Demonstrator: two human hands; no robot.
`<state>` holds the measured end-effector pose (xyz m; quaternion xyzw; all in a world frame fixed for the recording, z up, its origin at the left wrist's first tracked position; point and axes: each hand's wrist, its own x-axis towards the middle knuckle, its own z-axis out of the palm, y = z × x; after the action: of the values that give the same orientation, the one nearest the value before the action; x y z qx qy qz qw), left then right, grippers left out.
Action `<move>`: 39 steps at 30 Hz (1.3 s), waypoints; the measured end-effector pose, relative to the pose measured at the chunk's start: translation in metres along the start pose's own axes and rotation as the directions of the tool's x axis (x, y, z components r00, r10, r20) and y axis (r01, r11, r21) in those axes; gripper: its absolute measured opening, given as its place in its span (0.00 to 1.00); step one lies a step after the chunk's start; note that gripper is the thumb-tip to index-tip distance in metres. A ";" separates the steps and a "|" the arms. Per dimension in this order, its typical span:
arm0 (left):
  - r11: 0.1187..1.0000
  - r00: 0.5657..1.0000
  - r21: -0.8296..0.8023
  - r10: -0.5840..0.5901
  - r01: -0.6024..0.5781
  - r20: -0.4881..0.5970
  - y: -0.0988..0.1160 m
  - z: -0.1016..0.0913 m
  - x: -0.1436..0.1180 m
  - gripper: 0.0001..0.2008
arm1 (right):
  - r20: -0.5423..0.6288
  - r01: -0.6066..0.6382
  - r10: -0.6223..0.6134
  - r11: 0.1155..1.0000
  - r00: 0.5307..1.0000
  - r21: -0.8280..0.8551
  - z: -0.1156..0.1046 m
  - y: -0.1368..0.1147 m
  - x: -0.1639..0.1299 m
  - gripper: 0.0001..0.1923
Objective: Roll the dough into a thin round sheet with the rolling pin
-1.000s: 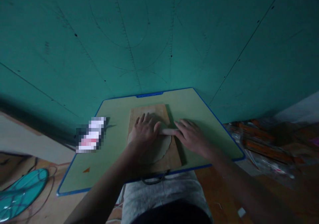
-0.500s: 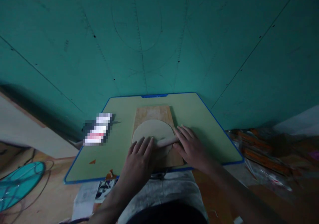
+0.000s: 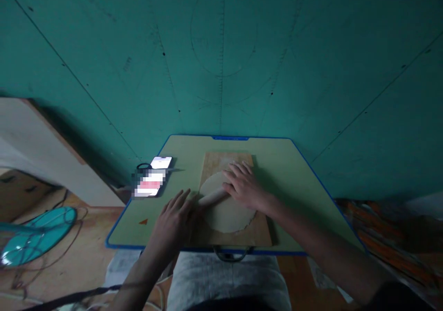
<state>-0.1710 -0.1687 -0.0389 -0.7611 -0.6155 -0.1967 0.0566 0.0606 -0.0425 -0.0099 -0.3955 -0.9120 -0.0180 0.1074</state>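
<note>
A round flat sheet of dough [image 3: 228, 212] lies on a wooden board [image 3: 256, 235] on a low green table with a blue rim [image 3: 297, 182]. A pale rolling pin [image 3: 212, 196] lies slanted across the dough's upper left part. My left hand [image 3: 173, 221] rests palm down on the pin's left end, fingers spread, partly off the board. Over the pin's other end my right hand [image 3: 245, 185] presses flat, covering the top of the dough.
A phone [image 3: 152, 177] with a lit screen lies at the table's left edge. A teal fan guard [image 3: 34, 237] and cables lie on the floor at left. Clutter in plastic wrapping [image 3: 391, 242] sits at right. A teal wall stands right behind the table.
The pin has turned from level to slanted. My left hand has slid down and left off the dough; my right hand has moved up and left onto it. The view has shifted.
</note>
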 end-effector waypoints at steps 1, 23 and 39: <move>0.999 0.999 -0.013 -0.031 0.031 -0.013 -0.002 0.000 0.002 0.17 | 0.000 -0.004 0.004 1.000 1.000 0.004 0.002 -0.001 0.011 0.25; 0.950 0.999 -0.314 -0.006 -0.005 -0.033 0.044 -0.006 -0.025 0.19 | -0.039 0.080 -0.077 0.992 0.996 0.102 -0.002 0.020 -0.066 0.23; 0.976 0.989 -0.194 -0.073 0.098 0.132 -0.005 0.000 0.078 0.18 | 0.046 0.110 -0.114 0.991 0.992 0.071 -0.021 -0.012 -0.054 0.20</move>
<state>-0.1631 -0.0966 -0.0109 -0.7465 -0.6271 -0.2123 -0.0670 0.0916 -0.0925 0.0000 -0.3400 -0.9352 0.0171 0.0970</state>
